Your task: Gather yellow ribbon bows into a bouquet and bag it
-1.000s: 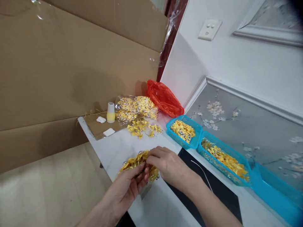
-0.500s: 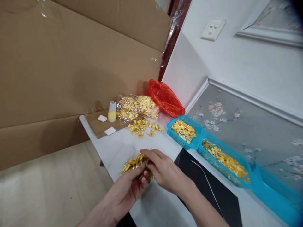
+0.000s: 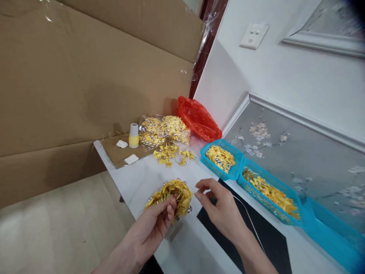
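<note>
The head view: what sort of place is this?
Probably a makeshift indoor work corner, perhaps in a home: two blue plastic baskets hold yellow pieces, the left hand grips a yellow bunch, and a floral panel decorates the wall.

Your left forearm (image 3: 122, 251) enters at seven o'clock; the left hand (image 3: 151, 230) points toward one, palm side facing your right hand (image 3: 221, 208), thumb and curled fingers (image 3: 170, 214) closed together. Your right forearm (image 3: 252, 249) enters at five o'clock, hand toward eleven, digits bent, thumb and forefinger tips slightly parted. Both hands stand apart.
</note>
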Tool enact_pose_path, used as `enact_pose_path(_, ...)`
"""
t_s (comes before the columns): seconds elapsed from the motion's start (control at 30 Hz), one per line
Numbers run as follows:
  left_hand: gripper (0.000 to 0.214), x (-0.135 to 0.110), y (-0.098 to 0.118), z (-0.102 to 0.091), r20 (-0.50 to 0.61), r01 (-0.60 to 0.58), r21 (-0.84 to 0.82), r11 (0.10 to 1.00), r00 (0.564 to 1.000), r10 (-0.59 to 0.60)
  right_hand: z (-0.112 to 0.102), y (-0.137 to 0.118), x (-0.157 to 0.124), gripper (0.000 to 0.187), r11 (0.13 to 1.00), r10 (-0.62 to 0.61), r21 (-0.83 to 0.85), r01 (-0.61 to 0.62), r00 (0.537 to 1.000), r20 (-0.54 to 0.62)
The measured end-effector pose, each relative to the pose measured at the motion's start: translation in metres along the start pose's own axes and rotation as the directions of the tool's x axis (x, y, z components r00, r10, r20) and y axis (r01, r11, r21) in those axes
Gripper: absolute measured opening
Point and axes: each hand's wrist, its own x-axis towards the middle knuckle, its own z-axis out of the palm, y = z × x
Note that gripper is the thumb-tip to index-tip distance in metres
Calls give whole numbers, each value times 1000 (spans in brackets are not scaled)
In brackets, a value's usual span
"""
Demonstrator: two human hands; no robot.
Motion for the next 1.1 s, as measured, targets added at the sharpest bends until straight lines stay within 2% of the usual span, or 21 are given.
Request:
enact_pose_path(0.1,15,1,-1,1,-13,-7,-13,1000,1000,7,12,5,-16,21,965,242,79,-249,966,90)
enact_pose_path(0.17,15,2,-3,1,-11,-17,-16,1000,1000,16,24,8,-23,26,942,296,132,-309,949,107)
enact_pose_path(0.3,15,2,-6,1,-1,-33,-13,999,999,33,38,8,-27,20,959,256,128,-252,966,-16)
enact_pose_path(0.43,14,1,-6,1,22,-28,-6,1000,999,28,36,11,-21,22,976,217,32,-215,973,-82)
enact_pose_path(0.5,14,1,-4,1,14,-28,-10,1000,1000,28,30,19,-17,25,968,249,17,-248,969,-4)
enact_pose_path(0.57,15,0,-2,1,-1,-35,-20,999,999,35,22,29,-11,30,955,272,82,-286,950,151)
enact_pose_path(0.63,16,0,-1,0,-14,-49,-24,999,999,49,14,40,-1,36,947,235,163,-278,941,242)
enact_pose_path(0.7,17,-1,0,0,-27,-61,-18,998,998,60,9,49,16,37,966,183,143,-214,962,200)
enact_pose_path(0.77,19,-2,1,0,-44,-73,-17,997,996,72,12,56,37,32,986,156,38,-162,981,116)
enact_pose_path(0.93,21,-4,0,-3,-63,-85,-35,996,995,82,45,66,98,20,977,107,-193,-95,993,52)
enact_pose_path(1.03,19,-4,-1,-6,-73,-75,-44,996,995,71,65,70,127,27,943,81,-331,-36,989,123)
enact_pose_path(1.1,20,-4,-2,-8,-78,-55,-54,997,996,51,75,72,141,22,910,102,-414,-15,977,187)
